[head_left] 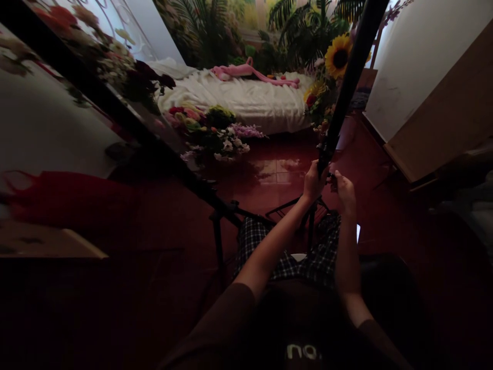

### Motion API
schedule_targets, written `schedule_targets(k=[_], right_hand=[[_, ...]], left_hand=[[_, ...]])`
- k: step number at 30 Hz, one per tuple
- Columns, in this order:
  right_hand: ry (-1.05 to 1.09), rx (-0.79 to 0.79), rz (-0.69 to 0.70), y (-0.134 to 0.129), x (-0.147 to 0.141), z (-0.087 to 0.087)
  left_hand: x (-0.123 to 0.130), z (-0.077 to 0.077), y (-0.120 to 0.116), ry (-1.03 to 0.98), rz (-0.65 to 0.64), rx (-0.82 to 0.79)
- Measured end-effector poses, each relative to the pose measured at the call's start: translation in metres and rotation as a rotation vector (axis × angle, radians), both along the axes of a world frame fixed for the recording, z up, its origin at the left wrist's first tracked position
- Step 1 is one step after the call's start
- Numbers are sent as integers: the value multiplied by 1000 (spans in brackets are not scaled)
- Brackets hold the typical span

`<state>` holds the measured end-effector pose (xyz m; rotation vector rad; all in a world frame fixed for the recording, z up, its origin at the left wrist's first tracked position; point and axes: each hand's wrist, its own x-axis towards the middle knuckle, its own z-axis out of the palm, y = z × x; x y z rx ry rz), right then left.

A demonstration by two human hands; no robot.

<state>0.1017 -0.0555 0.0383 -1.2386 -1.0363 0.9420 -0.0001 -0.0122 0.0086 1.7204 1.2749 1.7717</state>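
A black tripod stand rises in front of me, its upper pole leaning to the right and its legs spread near my feet. My left hand is wrapped round its pole just below a dark clamp collar. Close by on the right, my right hand has its thumb and fingers pinched at a small dark knob beside the pole. Dim light hides the knob's exact shape. A second black pole slants across the left side, apart from both hands.
Beyond the red tiled floor is a low bed with a white cover and a pink plush toy. Artificial flowers and a sunflower surround it. A red bag lies left; a pale panel stands right.
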Motion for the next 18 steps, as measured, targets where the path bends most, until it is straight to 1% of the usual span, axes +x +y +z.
schedule_targets(k=[3,6,8,10,11,13,14,16,18], right_hand=[[-12,18,50,-4,4,3],[-110,138,94,-7,12,1],[-250,214,62,-8,21,-2],[-382,279,-30,-10,28,-4],[-414,304,-84,-11,30,-3],[-392,335,-158,-15,27,3],[-356,348,-169,-18,22,8],[-305,381,-134,-20,8,23],[-337,404,-64,-18,-11,38]], left_hand=[[1,1,0,5,5,-17],[1,2,0,16,11,-27],[1,2,0,23,20,-22],[0,1,0,27,21,-15],[0,1,0,27,18,-12],[0,0,0,24,9,-11],[0,0,0,22,6,-12],[0,0,-1,16,-5,-9],[0,-1,0,3,-19,1]])
